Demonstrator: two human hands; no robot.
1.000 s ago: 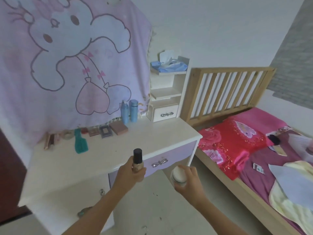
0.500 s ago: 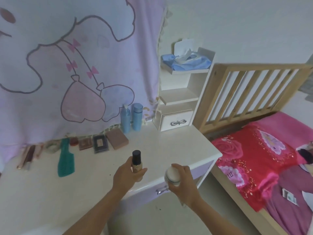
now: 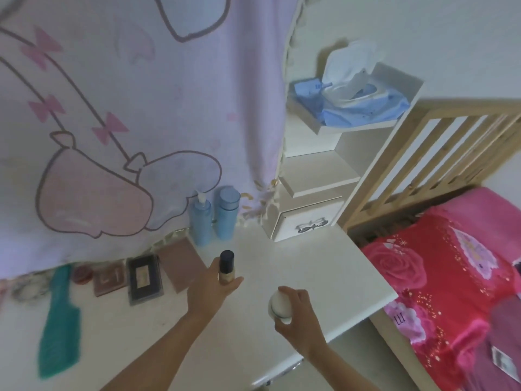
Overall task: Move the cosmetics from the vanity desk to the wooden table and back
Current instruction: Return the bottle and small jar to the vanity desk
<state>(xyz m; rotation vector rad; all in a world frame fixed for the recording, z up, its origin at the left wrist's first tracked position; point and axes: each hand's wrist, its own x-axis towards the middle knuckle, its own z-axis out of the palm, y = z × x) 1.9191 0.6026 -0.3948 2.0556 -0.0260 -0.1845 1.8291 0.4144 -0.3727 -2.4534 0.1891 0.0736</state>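
Note:
My left hand [image 3: 210, 286] grips a beige foundation bottle [image 3: 226, 268] with a black cap, held upright over the white vanity desk [image 3: 332, 280]. To its right, my right hand [image 3: 298, 314] holds a round white jar [image 3: 280, 304] above the desk's front right part. Whether either container touches the desk top I cannot tell. Along the back of the desk lie two blue bottles [image 3: 214, 218], a brown palette [image 3: 183, 263], a black palette [image 3: 144, 277], a small brown compact [image 3: 109, 279] and a teal hairbrush [image 3: 59, 323].
A pink cartoon cloth [image 3: 127, 108] hangs behind the desk. A white shelf unit with a small drawer [image 3: 307, 224] stands at the back right, with a blue wipes pack [image 3: 349, 105] on top. A wooden-railed bed [image 3: 451, 277] with red and pink bedding lies to the right.
The view has closed in on the desk. Both hands, still holding the bottle and the jar, have moved forward from beyond the desk's front edge to above its top.

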